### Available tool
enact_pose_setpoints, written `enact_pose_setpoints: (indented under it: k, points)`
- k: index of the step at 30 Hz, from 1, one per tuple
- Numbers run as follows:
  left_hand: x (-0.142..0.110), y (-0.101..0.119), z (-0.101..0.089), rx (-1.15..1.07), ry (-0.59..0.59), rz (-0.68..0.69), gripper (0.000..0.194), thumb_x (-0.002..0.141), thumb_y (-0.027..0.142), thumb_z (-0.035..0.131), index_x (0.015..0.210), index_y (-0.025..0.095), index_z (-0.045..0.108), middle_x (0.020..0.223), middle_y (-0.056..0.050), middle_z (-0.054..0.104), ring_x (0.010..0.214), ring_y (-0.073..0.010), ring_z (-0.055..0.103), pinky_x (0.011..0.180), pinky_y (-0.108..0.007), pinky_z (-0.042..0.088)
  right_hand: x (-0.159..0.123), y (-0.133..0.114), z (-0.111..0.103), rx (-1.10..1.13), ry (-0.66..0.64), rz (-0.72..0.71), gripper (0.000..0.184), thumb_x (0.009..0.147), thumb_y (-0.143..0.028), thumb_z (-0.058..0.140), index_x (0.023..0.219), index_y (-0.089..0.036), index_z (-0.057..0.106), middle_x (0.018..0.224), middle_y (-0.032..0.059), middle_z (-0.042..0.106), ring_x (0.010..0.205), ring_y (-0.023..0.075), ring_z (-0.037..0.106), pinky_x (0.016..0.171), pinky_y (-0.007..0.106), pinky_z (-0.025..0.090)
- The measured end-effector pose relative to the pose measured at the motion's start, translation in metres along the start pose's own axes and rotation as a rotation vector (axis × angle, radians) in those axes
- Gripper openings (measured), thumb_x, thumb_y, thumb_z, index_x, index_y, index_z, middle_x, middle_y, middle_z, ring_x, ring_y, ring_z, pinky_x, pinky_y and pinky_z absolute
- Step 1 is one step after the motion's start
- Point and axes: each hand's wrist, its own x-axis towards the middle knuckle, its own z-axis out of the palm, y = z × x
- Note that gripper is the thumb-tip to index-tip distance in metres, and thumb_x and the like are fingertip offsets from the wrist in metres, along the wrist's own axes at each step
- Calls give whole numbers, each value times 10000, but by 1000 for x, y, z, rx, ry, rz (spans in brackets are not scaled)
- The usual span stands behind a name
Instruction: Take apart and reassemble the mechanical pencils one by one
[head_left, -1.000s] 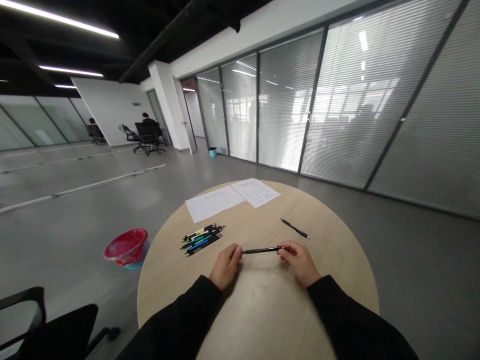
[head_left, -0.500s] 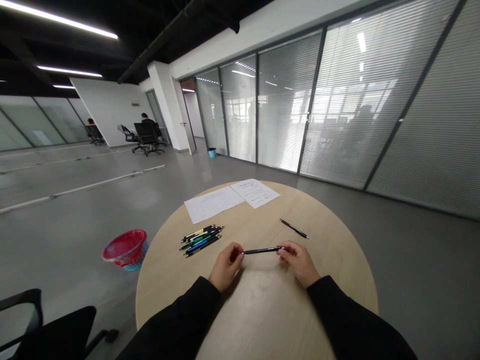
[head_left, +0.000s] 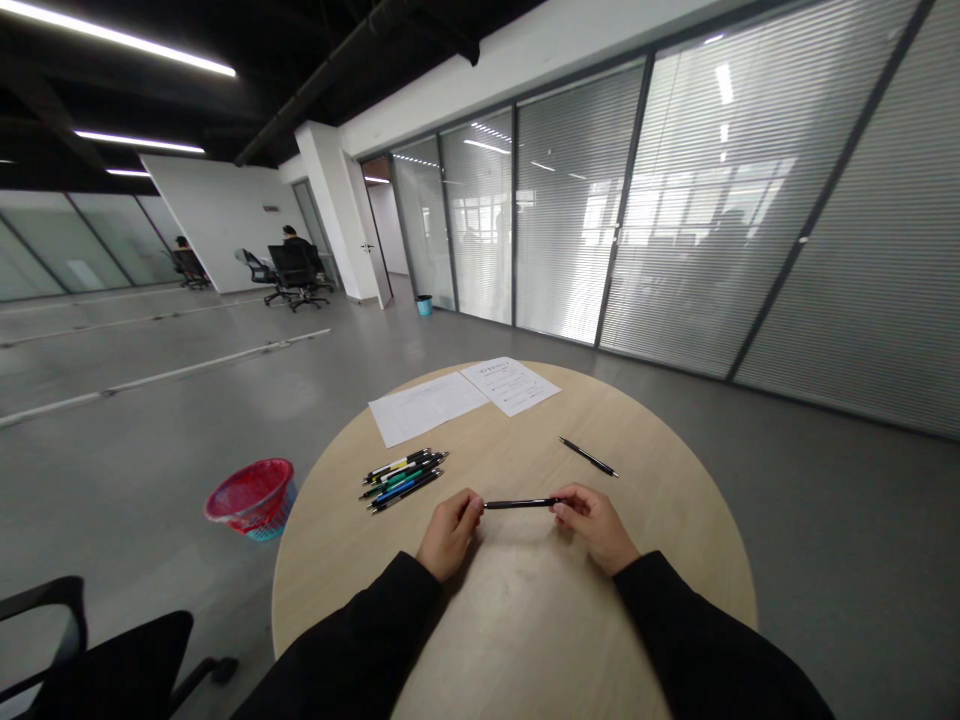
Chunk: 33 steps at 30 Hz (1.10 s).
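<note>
A dark pen (head_left: 519,504) is held level between my two hands, just above the round wooden table (head_left: 525,640). My left hand (head_left: 452,533) pinches its left end between thumb and fingers. At the other end, my right hand (head_left: 595,524) grips the pen the same way; the fingertips hide both ends. Another black pen (head_left: 589,457) lies slanted on the table beyond my right hand. To the left, a pile of several pens (head_left: 403,481) in black, green, blue and yellow lies beyond my left hand.
Two printed sheets of paper (head_left: 427,408) lie at the table's far edge. A red-lined waste basket (head_left: 251,500) stands on the floor at left, with a black chair (head_left: 112,665) nearer. Farther off, people sit on office chairs (head_left: 296,272); blinds cover the glass wall (head_left: 690,200).
The held pen has turned slightly to lie more level, its right end a little lower and farther left. My right fingers have shifted slightly along with it. The other pens have not moved.
</note>
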Motion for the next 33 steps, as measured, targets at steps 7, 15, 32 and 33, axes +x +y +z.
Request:
enact_pose_setpoints:
  k: [7, 15, 32, 33]
  points:
    - [0, 0, -1, 26, 1, 13, 437, 933, 531, 447, 681, 185, 532, 577, 25, 488, 540, -130, 418, 545, -245, 328, -1, 4, 2, -24, 26, -22, 322, 719, -395, 756, 924, -159, 679, 770, 34, 671, 655, 159, 607, 588, 271, 476]
    - [1, -9, 2, -59, -18, 11, 442, 966, 524, 398, 774, 167, 572, 660, 1, 539, 589, -134, 493, 578, -256, 394, -1, 2, 0, -11, 18, -20, 291, 741, -431, 755, 824, -166, 668, 694, 18, 662, 616, 152, 595, 580, 269, 474]
    - [0, -3, 2, -91, 1, 31, 271, 885, 448, 553, 900, 178, 564, 707, 13, 509, 629, -139, 470, 589, -245, 379, -1, -2, 2, 25, 52, -42, 366, 719, -509, 771, 790, -171, 653, 728, 34, 686, 613, 150, 612, 573, 270, 492]
    - [0, -4, 2, -88, -1, 27, 290, 888, 467, 546, 893, 178, 565, 690, 18, 500, 616, -137, 461, 580, -244, 368, -1, -3, 2, 25, 51, -43, 365, 719, -510, 771, 788, -172, 651, 726, 33, 683, 614, 151, 611, 573, 271, 494]
